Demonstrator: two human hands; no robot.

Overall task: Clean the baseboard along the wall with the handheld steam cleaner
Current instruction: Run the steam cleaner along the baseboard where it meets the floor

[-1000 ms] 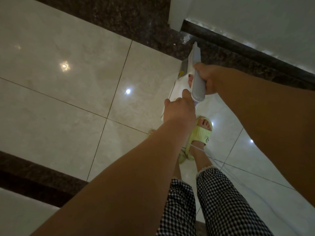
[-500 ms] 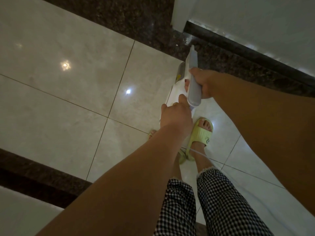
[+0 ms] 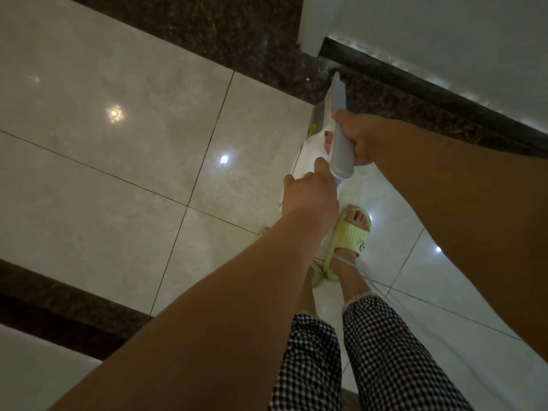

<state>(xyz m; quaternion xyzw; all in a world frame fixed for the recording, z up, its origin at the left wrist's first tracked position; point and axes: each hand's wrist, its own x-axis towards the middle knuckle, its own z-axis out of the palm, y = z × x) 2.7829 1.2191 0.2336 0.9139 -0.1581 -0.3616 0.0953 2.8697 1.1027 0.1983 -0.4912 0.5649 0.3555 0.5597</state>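
Head view gives us no brand or writing we can read on the steam cleaner (image 3: 340, 130); a small yellow mark on its grey side is too blurred to make out. Our right hand (image 3: 357, 137) grips the grey handle, fingers curled fully round it, fingertips showing on the handle's left side. Our left hand (image 3: 308, 195) holds the white rear body just below the handle's end, fingers curled over it, the thumb against the handle's rounded tip. The cleaner points away from us, its nozzle reaching over the dark speckled floor border and touching or nearly touching the baseboard (image 3: 415, 84) near the wall corner (image 3: 310, 28). A thin white cord (image 3: 350, 264) trails past our yellow slipper (image 3: 353, 235). Compared with a second ago, the nozzle has moved closer to the baseboard, and both hands have advanced with it.
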